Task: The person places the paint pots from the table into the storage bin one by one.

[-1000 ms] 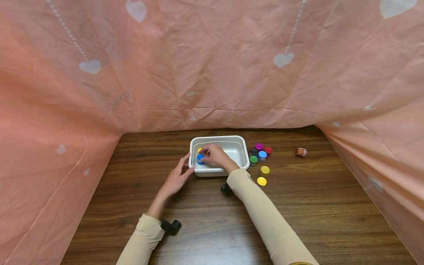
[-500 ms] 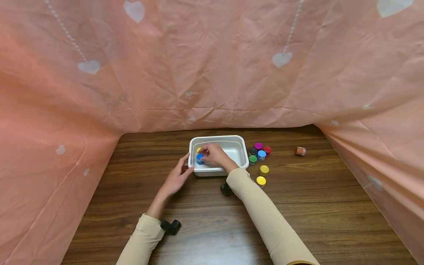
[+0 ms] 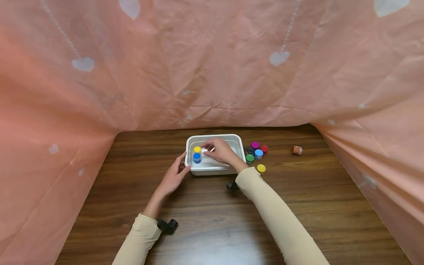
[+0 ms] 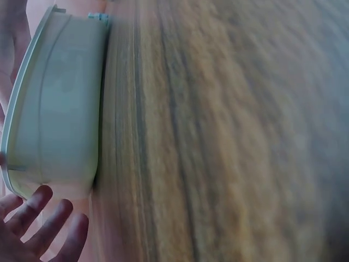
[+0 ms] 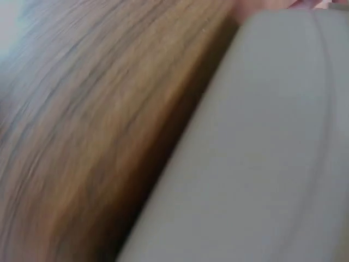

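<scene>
White plastic tray (image 3: 208,172), rounded rectangle, far-middle of wood-grain surface (image 3: 198,217); narrow strip to far pink creased curtain (image 3: 198,73), wide stretch left and near. Left hand (image 3: 170,179): fingers loose and spread, bracing tray's near-left corner. Right hand (image 3: 220,150) over tray interior, fingers bent, just right of jars, no grip visible. Two jars in tray, left end, upright: blue-lidded jar (image 3: 197,158) near, yellow-lidded jar (image 3: 197,149) far. Seven more visible right of tray: five clustered upright, magenta (image 3: 255,145), black (image 3: 250,151), red (image 3: 264,148), light blue (image 3: 258,154), green (image 3: 250,158); single yellow (image 3: 261,169) nearer; orange-brown jar (image 3: 296,150) on its side, farther right. Small, round, smooth lids.
</scene>
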The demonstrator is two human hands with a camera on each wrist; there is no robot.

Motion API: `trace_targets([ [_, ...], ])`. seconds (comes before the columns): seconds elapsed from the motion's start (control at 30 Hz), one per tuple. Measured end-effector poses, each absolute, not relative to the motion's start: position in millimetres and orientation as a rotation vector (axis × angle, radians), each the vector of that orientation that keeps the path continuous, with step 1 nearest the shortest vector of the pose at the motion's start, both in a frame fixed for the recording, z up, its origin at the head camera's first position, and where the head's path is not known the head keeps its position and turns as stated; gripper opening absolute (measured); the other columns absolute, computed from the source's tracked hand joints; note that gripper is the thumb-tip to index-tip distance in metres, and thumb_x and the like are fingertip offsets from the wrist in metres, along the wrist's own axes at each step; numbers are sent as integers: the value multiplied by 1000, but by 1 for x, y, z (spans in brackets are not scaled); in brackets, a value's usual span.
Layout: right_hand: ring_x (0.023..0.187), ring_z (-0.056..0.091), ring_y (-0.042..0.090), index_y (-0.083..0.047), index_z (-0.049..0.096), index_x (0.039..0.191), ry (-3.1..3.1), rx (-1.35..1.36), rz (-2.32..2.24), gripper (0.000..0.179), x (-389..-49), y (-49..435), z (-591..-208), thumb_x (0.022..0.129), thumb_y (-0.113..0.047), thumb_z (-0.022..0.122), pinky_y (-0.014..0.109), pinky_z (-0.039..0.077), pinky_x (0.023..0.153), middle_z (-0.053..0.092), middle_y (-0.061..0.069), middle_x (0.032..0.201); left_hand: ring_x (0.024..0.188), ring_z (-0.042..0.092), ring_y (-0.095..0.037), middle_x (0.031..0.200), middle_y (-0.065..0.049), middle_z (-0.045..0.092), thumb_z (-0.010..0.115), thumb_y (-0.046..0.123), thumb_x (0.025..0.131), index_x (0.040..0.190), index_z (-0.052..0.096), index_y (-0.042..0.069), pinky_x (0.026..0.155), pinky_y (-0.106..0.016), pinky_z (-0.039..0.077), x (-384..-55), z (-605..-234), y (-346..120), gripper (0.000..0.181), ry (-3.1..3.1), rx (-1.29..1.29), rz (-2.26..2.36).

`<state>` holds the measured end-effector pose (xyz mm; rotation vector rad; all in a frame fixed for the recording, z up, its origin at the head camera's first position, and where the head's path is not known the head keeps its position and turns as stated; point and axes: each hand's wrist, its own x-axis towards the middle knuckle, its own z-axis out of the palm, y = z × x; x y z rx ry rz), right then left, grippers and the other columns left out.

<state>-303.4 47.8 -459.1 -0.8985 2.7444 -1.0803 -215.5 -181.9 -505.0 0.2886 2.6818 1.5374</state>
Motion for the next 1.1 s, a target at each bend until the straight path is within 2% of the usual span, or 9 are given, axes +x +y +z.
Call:
trace_targets([
  [0.13,103,70,29,0,73,122,2731,-917,-1125,29,-294,67,-448,95,-9,74,44,57,93,71,17,117,106,61,-27,118,-16,60,61,17,105,161,34,7,93,-35,48,-216,-503,-180,63,2735,308,1517],
  [0.23,104,69,32,1,73,121,2716,-956,-1155,27,-285,84,-441,95,-8,74,47,58,93,71,20,117,103,58,-25,112,-14,57,62,13,104,159,35,3,88,-30,46,-215,-503,-178,62,2752,311,1522],
  [0.47,103,69,36,2,72,119,2683,-971,-1267,27,-263,132,-434,92,-4,75,52,59,90,68,23,112,104,58,-29,109,-15,55,63,9,102,157,38,-1,90,-36,46,-214,-500,-178,61,2759,313,1575],
  [0.67,100,67,29,-4,75,119,2792,-881,-1226,25,-245,172,-437,94,-11,76,50,57,89,70,14,108,106,58,-32,109,-16,54,64,8,102,157,38,-2,94,-42,46,-213,-499,-179,61,2757,317,1577],
  [1.1,99,69,28,-1,74,119,2777,-717,-1231,25,-211,224,-465,96,-10,74,53,58,89,71,15,110,109,58,-30,111,-15,54,63,12,103,159,36,1,91,-35,46,-214,-503,-179,62,2726,308,1568],
])
